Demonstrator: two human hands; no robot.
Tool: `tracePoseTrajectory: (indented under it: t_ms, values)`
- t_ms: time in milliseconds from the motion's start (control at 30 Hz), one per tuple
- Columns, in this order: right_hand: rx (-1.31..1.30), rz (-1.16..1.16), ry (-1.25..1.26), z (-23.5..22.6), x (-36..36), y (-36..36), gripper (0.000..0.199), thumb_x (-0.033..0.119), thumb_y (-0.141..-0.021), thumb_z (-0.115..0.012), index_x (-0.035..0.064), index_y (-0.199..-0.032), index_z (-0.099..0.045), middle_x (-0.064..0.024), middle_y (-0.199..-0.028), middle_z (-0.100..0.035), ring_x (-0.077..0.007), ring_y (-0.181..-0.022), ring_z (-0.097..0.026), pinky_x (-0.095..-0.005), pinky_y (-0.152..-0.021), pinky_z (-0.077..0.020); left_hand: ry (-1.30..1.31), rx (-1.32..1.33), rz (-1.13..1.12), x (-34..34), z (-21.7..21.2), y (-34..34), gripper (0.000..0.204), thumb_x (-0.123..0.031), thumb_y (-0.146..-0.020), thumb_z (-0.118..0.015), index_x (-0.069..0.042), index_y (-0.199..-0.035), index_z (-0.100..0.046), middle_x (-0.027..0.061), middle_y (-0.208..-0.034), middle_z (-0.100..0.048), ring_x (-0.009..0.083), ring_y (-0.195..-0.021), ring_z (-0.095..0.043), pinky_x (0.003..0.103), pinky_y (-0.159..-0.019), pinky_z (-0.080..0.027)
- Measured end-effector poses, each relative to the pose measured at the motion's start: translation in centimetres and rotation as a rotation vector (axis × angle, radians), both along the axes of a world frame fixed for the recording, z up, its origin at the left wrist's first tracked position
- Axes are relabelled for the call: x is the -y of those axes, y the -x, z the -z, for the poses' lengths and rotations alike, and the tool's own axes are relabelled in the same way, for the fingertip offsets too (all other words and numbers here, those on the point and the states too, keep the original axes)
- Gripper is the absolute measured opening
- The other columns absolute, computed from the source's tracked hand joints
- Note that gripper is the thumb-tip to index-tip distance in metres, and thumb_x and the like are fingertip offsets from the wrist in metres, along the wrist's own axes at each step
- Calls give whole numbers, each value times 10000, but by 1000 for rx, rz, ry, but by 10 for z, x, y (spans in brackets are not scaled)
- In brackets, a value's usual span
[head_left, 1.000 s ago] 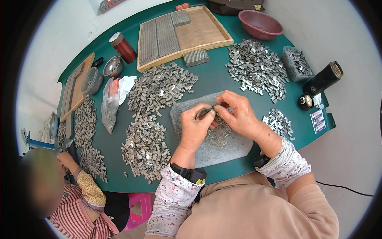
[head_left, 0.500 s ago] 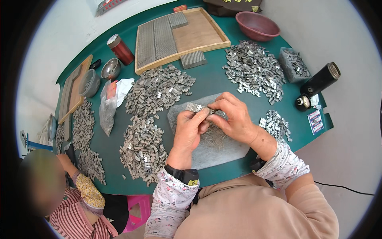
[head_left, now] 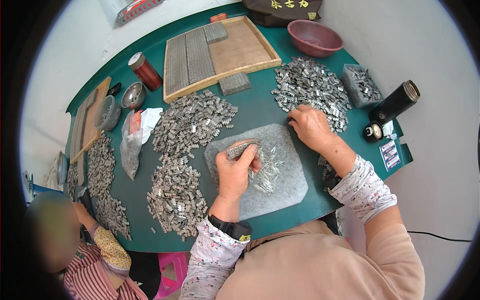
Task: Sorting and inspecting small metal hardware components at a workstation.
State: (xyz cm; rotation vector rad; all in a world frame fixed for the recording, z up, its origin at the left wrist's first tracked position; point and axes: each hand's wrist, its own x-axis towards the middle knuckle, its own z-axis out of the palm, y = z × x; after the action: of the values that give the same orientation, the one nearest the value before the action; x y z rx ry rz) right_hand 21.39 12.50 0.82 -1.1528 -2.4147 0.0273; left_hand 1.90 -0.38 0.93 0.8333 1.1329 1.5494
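The left hand (head_left: 235, 172) is holding a little grey metal strip (head_left: 242, 149), with the thumb pressing on it and the fingers curling under it; the strip is staying above the left part of the fuzzy grey mat (head_left: 295, 192); half a second ago both hands were meeting at the strip, but now the right hand (head_left: 311, 129) is reaching away, up and to the right; its fingertips are bending down by the near edge of the shiny metal pile (head_left: 310, 82); a small dark bit is showing at the tips, but I cannot tell if they are pinching it; the thin silvery pins (head_left: 267, 175) on the mat are now showing more clearly; the right forearm is now covering most of the small heap (head_left: 323, 161); the wooden tray (head_left: 242, 50) is still lying at the back.
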Motion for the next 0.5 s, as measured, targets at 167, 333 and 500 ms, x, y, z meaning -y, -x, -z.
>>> tracePoseTrajectory:
  t_ms: [167,333,500]
  values:
    - [171,25,-65,2,3,12,93,3,-689,-592,41,-769,-622,-172,-812,-575,-318,-792,-609,-399,-670,-509,41,181,11,-1,1,4,157,-108,-880,-633,39,-933,-649,75,-711,-619,148,-561,-588,267,-475,-451]
    - [211,4,-76,-3,12,12,80,-2,-692,-595,35,-762,-610,-168,-808,-563,-318,-796,-605,-403,-670,-507,78,265,53,-1,4,11,197,-176,-904,-586,6,-965,-632,80,-735,-632,176,-597,-603,285,-500,-441]
    - [157,6,-32,3,15,0,154,-37,-694,-586,19,-835,-614,-169,-812,-550,-346,-810,-585,-419,-703,-494,87,283,75,-3,4,11,276,-244,-932,-516,7,-958,-630,89,-756,-637,181,-620,-610,284,-524,-453]
